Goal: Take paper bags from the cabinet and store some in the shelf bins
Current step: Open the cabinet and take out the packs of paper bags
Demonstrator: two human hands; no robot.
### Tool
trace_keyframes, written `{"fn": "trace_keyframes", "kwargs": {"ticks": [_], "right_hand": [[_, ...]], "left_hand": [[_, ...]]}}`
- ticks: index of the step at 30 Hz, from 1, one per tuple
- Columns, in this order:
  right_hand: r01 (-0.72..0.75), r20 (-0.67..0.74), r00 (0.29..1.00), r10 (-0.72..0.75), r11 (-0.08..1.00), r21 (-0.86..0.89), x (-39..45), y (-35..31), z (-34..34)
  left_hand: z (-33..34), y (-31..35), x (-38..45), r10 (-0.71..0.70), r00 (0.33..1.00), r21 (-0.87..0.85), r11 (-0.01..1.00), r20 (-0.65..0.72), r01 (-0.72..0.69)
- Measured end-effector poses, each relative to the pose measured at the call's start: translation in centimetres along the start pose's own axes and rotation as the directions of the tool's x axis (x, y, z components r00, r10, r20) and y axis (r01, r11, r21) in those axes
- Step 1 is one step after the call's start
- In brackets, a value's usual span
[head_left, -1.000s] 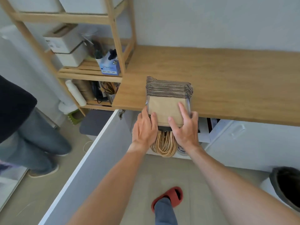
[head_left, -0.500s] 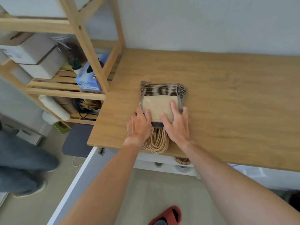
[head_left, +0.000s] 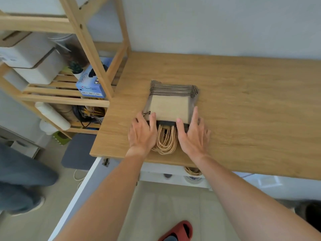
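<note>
the stack of paper bags [head_left: 169,108] lies flat on the wooden worktop [head_left: 243,105], centre of the frame, near the front edge, with its twisted paper handles [head_left: 165,140] trailing toward the viewer. the left hand [head_left: 142,134] rests at the stack's lower left corner and the right hand [head_left: 193,136] at its lower right, fingers straight and laid against the bags rather than curled round them; each grip is flat and wide, holding nothing closed.

the bundle looks light but floppy: many thin folded sheets that will slide over one another and fan out if lifted from one end. the handles are soft loops and would likely let the bags dangle unevenly. taking hold across both long sides, thumb on top and fingers under, seems the safest way to carry the stack to the shelf [head_left: 73,100] at the left of the frame.

on that shelf a blue box [head_left: 92,84] reads "sanqare", with "gloves" seemingly printed on its side. a small dark tag at the stack's lower left corner is too small to read.
</note>
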State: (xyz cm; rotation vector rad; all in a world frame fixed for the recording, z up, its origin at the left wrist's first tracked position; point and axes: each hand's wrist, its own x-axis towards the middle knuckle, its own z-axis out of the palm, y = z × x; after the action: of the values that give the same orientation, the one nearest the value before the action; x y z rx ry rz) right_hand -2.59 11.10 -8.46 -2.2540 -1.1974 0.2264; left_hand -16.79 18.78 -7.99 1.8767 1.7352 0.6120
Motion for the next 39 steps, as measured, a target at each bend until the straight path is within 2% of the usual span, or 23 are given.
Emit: {"fn": "trace_keyframes", "kwargs": {"ticks": [4, 7, 12, 17, 20, 28, 35, 39], "right_hand": [[-0.025, -0.076, 0.997, 0.018, 0.996, -0.083, -4.7, 2.3, -0.3], [-0.012, -0.114, 0.993, -0.005, 0.989, -0.15, -8.2, 3.9, -0.3], [0.026, -0.195, 0.979, -0.056, 0.987, -0.156, -13.5, 5.3, -0.5], [0.006, -0.147, 0.989, -0.031, 0.985, -0.172, -17.5, 7.2, 0.2], [-0.035, -0.087, 0.996, 0.017, 0.978, -0.208, -18.4, 9.0, 1.3], [-0.14, 0.089, 0.98, 0.176, 0.94, -0.31, -14.9, 16.5, 7.3], [-0.175, 0.045, 0.98, 0.195, 0.946, -0.273, -7.1, 24.4, 13.8], [-0.272, 0.009, 0.96, 0.279, 0.943, -0.19, -2.6, 28.0, 17.2]], "left_hand": [[-0.4, -1.7, -3.8, 0.069, 0.996, 0.01, 0.998, -0.053, -0.068], [-0.7, -2.6, -6.3, 0.068, 0.997, 0.049, 0.997, -0.041, -0.066], [-1.0, -3.9, -10.9, 0.081, 0.996, 0.092, 0.993, -0.042, -0.077], [0.6, -5.7, -15.7, 0.126, 0.992, 0.131, 0.984, -0.017, -0.123], [3.3, -7.4, -17.8, 0.126, 0.991, 0.16, 0.978, 0.048, -0.132], [14.7, -11.4, -17.7, 0.064, 0.985, 0.2, 0.975, 0.163, -0.097], [25.3, -12.5, -10.8, 0.126, 0.986, 0.119, 0.983, 0.114, -0.139], [30.8, -11.9, -6.3, 0.159, 0.983, 0.016, 0.987, 0.095, -0.161]]}}
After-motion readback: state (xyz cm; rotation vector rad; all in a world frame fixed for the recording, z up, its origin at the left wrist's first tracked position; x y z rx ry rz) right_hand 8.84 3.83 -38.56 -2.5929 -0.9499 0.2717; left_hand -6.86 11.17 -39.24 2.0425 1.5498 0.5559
